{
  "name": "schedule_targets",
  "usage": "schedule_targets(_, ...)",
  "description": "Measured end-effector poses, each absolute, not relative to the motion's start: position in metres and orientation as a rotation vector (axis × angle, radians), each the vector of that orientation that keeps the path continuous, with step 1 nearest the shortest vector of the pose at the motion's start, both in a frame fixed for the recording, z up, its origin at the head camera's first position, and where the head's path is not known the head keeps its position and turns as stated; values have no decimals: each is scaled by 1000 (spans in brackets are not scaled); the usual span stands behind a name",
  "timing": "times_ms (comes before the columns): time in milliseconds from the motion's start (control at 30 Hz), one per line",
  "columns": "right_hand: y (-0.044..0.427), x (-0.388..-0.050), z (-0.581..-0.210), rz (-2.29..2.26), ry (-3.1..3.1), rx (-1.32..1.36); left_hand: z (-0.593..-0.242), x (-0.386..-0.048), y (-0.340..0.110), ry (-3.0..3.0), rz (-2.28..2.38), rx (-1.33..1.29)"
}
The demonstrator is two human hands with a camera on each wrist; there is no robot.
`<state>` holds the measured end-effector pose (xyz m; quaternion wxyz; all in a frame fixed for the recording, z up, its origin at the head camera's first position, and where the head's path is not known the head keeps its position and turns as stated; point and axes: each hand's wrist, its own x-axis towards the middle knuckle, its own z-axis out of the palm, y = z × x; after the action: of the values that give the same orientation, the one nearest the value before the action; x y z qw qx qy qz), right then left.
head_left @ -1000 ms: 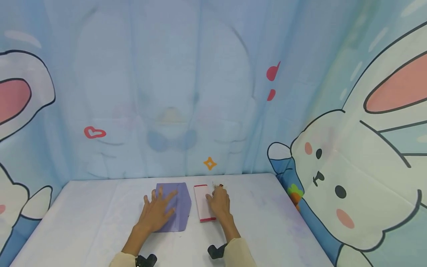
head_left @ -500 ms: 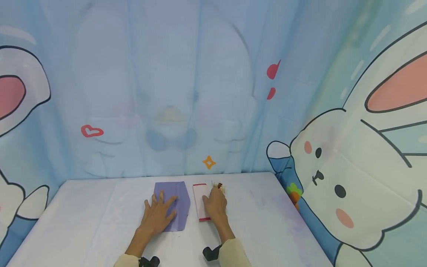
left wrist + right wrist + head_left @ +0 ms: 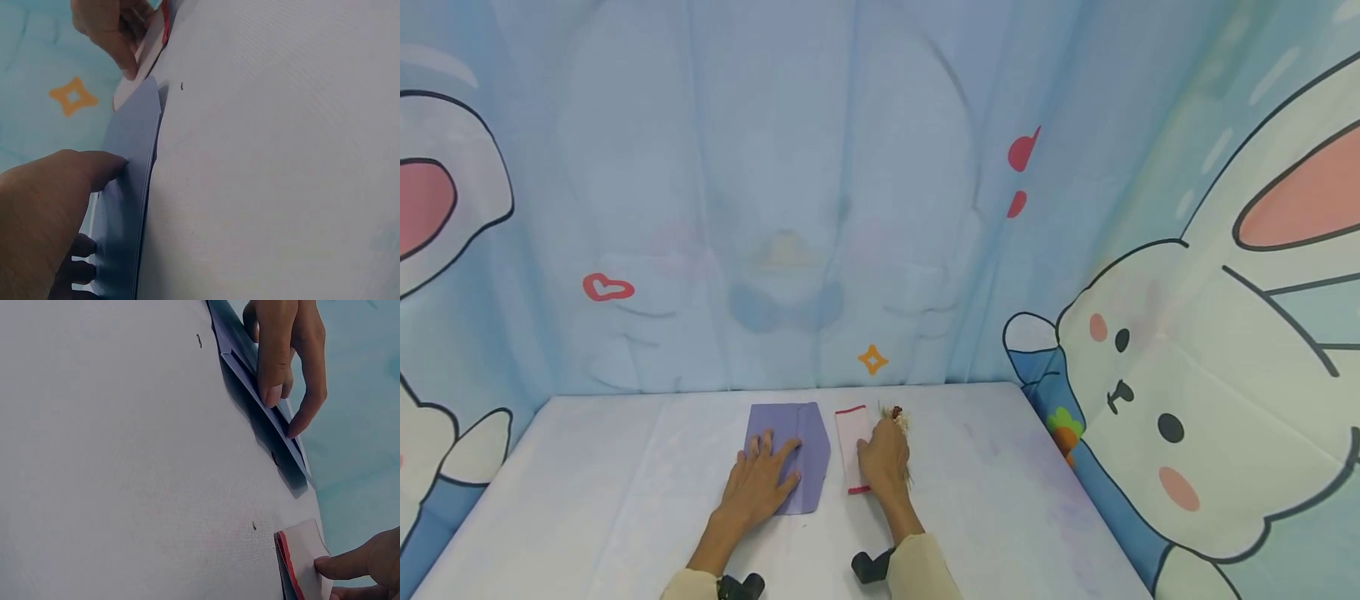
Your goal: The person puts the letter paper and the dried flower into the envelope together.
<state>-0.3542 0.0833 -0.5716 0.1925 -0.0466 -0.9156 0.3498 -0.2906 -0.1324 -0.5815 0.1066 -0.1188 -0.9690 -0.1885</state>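
Note:
A purple envelope point(image 3: 808, 458) lies on the white table, its pointed flap side facing right. My left hand point(image 3: 760, 479) rests on it with fingers spread; the left wrist view shows the thumb pressing the envelope point(image 3: 128, 137). Just to the right is a narrow folded white card point(image 3: 852, 442) with red-trimmed ends. My right hand point(image 3: 886, 458) pinches that card, the thumb on its upper face, as the right wrist view shows on the card point(image 3: 303, 550); the other fingertips are partly hidden. Small dried flowers point(image 3: 897, 414) stick out past the right hand's fingers, most of their stems covered.
A white cloth covers the table point(image 3: 1015, 492), with a few tiny dark specks near the envelope. Behind it hangs a blue curtain point(image 3: 782, 192) printed with cartoon rabbits. Each wrist wears a black camera mount point(image 3: 872, 567).
My right hand has shifted slightly left over the card, so less of the card shows and some stems appear beside the wrist. The left hand stays on the envelope, with its fingers drawn slightly closer together.

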Motion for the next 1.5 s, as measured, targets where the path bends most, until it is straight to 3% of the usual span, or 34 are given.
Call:
schedule_targets(400,89,-355,-569,1166,-2482,-184,-581,-290,-133,-2840,-540,-365)
schedule_targets(900,93,-349,-563,1569,-2353,-488,-584,-290,-133,-2800,-531,-357)
schedule_targets(1500,84,-346,-551,1850,-2226,-540,-584,-293,-132,-2831,-568,-329)
